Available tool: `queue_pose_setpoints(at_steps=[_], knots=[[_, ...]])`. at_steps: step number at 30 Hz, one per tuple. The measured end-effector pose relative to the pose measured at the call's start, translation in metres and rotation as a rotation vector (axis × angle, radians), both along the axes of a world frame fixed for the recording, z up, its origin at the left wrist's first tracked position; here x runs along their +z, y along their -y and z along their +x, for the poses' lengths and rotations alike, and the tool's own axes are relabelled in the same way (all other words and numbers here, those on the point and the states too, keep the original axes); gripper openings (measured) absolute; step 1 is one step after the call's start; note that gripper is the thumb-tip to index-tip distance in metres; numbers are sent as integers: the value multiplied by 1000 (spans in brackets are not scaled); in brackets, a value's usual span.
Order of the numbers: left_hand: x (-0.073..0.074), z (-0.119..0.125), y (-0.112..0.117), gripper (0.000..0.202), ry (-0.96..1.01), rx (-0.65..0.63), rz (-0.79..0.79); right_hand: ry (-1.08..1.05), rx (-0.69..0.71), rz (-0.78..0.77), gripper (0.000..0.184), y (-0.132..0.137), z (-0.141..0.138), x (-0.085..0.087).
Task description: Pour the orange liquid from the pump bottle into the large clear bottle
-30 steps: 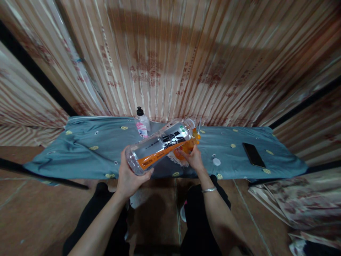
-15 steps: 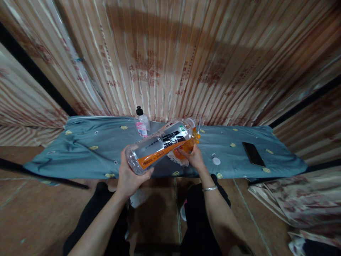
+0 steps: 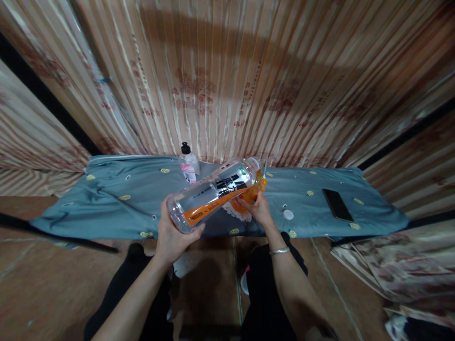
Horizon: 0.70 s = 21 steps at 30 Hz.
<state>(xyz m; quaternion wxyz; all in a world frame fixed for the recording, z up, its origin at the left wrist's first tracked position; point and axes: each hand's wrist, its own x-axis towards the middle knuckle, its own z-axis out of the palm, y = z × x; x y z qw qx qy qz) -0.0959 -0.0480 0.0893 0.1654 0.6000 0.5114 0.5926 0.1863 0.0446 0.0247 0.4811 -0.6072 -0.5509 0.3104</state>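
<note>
My left hand (image 3: 175, 237) is wrapped round the base of a large clear plastic bottle (image 3: 213, 194) with an orange, black and silver label. The bottle is tilted, its mouth up and to the right, over an orange see-through plastic object (image 3: 253, 193). Fingers of my right hand (image 3: 260, 208) are closed round that object, whose kind I cannot make out because the bottle covers much of it. Whether liquid flows from the bottle's mouth does not show. Beneath them lies a pale, frilly-edged piece (image 3: 239, 214), partly hidden. A small white cap (image 3: 287, 214) rests right of my right hand.
A squeeze bottle (image 3: 189, 166) with a black top and pink label stands at the back, left of centre. At the right lies a black phone (image 3: 337, 205). A blue-green patterned cloth (image 3: 117, 184) covers the narrow table, with curtains (image 3: 227, 85) behind it.
</note>
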Motion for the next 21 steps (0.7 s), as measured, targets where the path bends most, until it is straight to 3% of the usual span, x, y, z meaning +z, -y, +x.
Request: queue_pose_setpoints(at_steps=[21], knots=[[1, 1, 1, 85, 16, 4, -24, 4, -38, -31, 73, 3, -5, 6]])
